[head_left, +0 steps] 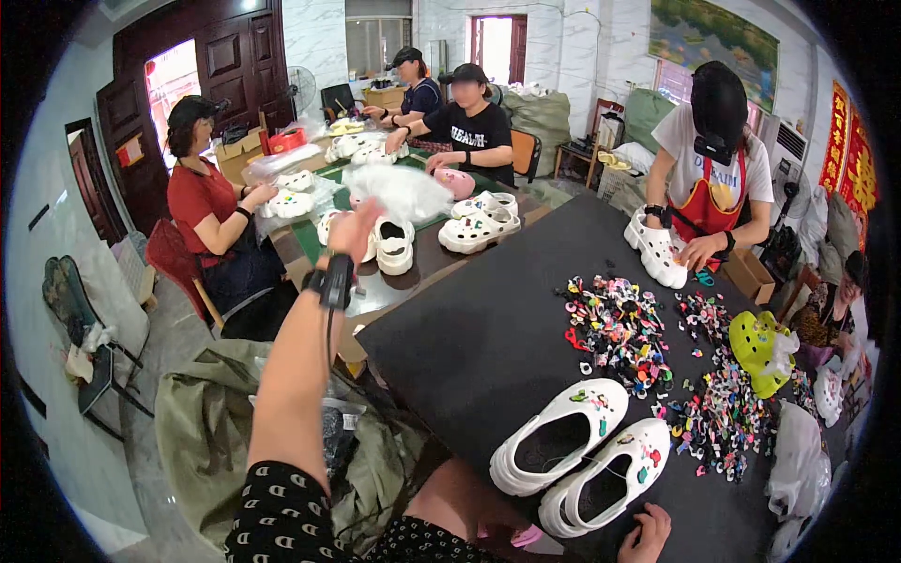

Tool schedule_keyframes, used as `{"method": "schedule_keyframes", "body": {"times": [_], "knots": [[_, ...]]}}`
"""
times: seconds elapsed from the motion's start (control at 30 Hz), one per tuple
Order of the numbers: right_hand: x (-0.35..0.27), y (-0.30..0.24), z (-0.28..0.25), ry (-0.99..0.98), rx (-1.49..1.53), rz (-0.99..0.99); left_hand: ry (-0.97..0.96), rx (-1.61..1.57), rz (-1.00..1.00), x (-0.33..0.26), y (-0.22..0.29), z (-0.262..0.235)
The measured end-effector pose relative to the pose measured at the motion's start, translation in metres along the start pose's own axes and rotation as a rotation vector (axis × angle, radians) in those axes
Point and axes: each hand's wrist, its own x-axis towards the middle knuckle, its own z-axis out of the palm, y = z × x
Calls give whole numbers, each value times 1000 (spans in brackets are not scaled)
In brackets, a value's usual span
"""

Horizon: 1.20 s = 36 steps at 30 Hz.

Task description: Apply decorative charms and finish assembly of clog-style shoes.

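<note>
My left arm stretches forward, and my left hand [351, 231] is smeared by motion over the neighbouring table. Just past it is a blurred clear plastic bag [402, 192]; I cannot tell whether the hand grips it. Below and right of that hand stands a white clog [394, 249]. My right hand [646, 536] lies at the near edge of the black table [450, 347], fingers a little apart and nothing seen in them. Just above it sit two white clogs [558, 436] side by side with colourful charms on their toes, joined by a thin strand.
Loose shoe charms [619, 333] lie heaped beside a yellow-green clog [760, 352]. Across the table a person in a red apron [713, 211] handles a white clog [654, 249]. Several people work at the other table. A green sack [211, 432] slumps below my left arm.
</note>
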Motion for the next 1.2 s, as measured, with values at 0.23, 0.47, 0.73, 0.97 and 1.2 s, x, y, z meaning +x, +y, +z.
{"method": "schedule_keyframes", "body": {"times": [0.23,0.47,0.73,0.97,1.2], "knots": [[1,1,1,0,55,46,228,-1345,-642,0,-1,47],[12,11,21,32,87,41,-211,-995,-329,-141,126,-38],[-2,22,19,57,106,62,-453,-656,362,-231,288,-77],[-3,-23,19,-20,597,64,-658,-488,387,-239,309,-23],[-6,-54,36,-150,600,-79,-594,-338,444,-232,334,11]]}}
